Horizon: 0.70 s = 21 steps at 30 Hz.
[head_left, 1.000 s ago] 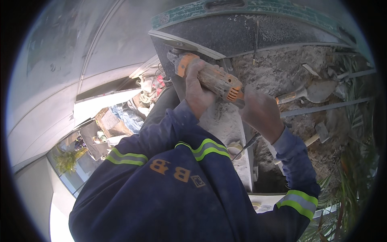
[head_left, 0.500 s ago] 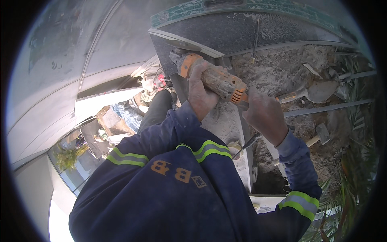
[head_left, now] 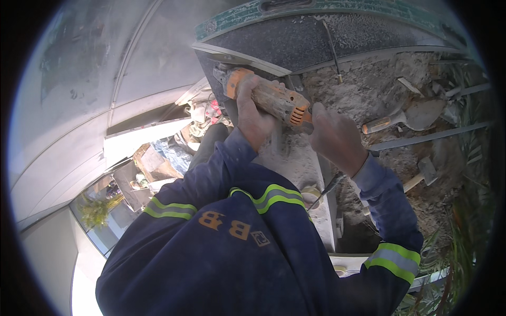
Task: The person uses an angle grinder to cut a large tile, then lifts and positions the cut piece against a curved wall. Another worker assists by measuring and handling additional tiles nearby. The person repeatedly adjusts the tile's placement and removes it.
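Both hands hold a dusty orange and grey angle grinder (head_left: 276,100). My left hand (head_left: 254,117) wraps round its body just behind the orange collar at the head. At the tail end, my right hand (head_left: 337,138) grips the rear handle by the vent slots. The grinder's disc (head_left: 227,59) lies at the edge of a dark grey stone slab (head_left: 263,45), by the slab's light cut edge. Whether the disc touches the stone, I cannot tell. A green spirit level (head_left: 232,23) rests along the slab's far side.
Right of my hands, a trowel (head_left: 421,115) with an orange-tipped handle lies on dusty rubble. A hammer (head_left: 426,171) and a metal strip (head_left: 432,138) are near it. Palm leaves (head_left: 453,253) border the lower right. Light wall panels (head_left: 68,131) rise at left, with a blue plastic sheet (head_left: 169,152) below.
The grinder and both hands have shifted slightly left in the picture, with the disc staying near the slab edge. My grip looks the same.
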### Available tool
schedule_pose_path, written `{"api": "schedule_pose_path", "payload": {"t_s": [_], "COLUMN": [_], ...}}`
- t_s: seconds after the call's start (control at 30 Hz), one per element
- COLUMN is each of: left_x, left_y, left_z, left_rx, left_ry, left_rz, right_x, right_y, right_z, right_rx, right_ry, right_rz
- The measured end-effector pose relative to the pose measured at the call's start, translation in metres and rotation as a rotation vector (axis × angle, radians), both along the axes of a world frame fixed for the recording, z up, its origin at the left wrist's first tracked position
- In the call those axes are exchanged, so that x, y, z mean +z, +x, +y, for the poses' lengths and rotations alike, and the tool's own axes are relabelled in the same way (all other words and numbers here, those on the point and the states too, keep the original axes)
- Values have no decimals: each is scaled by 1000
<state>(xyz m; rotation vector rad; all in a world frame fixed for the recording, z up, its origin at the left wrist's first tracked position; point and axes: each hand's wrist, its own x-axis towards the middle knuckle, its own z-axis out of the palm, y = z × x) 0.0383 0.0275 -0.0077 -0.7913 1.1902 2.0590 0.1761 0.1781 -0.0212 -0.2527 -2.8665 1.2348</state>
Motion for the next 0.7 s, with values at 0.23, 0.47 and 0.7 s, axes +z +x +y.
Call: {"api": "schedule_pose_path", "payload": {"t_s": [0.23, 0.47, 0.7], "left_x": [-15, 0, 7], "left_y": [-15, 5, 26], "left_z": [-14, 2, 8], "left_rx": [-11, 20, -22], "left_ry": [52, 12, 28], "left_rz": [-19, -34, -53], "right_x": [-4, 8, 20], "right_y": [-9, 7, 26], "right_z": [-5, 2, 13], "right_rx": [-9, -2, -3], "right_ry": [27, -17, -42], "right_rz": [64, -38, -142]}}
